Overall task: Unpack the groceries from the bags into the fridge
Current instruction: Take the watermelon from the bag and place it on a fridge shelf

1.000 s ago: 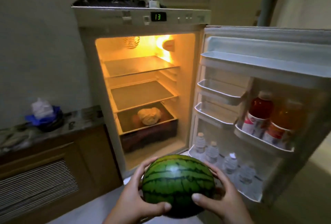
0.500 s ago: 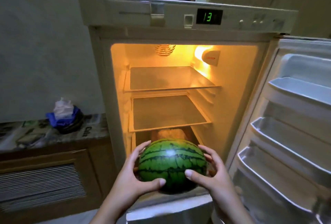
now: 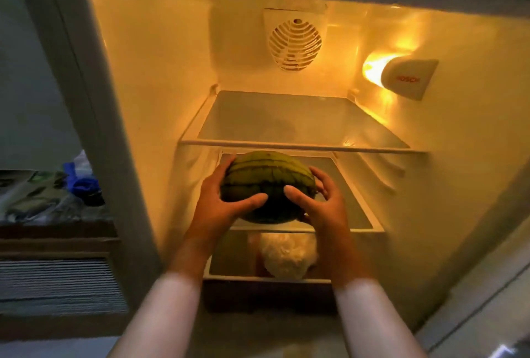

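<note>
- The open fridge [image 3: 160, 76] fills the view, its inside lit amber by a lamp [image 3: 401, 76] at 2 o'clock on the right wall, with a round fan grille [image 3: 295, 41] at 12 on the back wall.
- At 9 o'clock, outside the fridge, a tabletop [image 3: 25, 200] carries a blue and white bundle [image 3: 81, 180]; too blurred to say what it is.
- The top shelf [image 3: 301, 125] is bare glass. Below it the middle shelf [image 3: 352, 203] shows bare glass at 3 o'clock of the melon.
- The watermelon [image 3: 266, 183] sits near the picture's centre, at the front edge of the middle shelf, just under the top shelf's rim. Whether it rests on the glass yet I cannot tell.
- The left hand [image 3: 218, 205] and right hand [image 3: 321, 203] cup it from either side, fingers [image 3: 249, 200] spread wide around the rind, thumbs toward the camera.
- At 6 o'clock, below, a pale wrapped bundle [image 3: 286, 254] lies on the lowest level.
- Step in hand, as I judge it: loading the melon onto the middle shelf.
- The next move likely calls for sliding it deeper, keeping it low to clear the shelf above, then letting go only once it sits steady, since a round fruit may roll forward.
</note>
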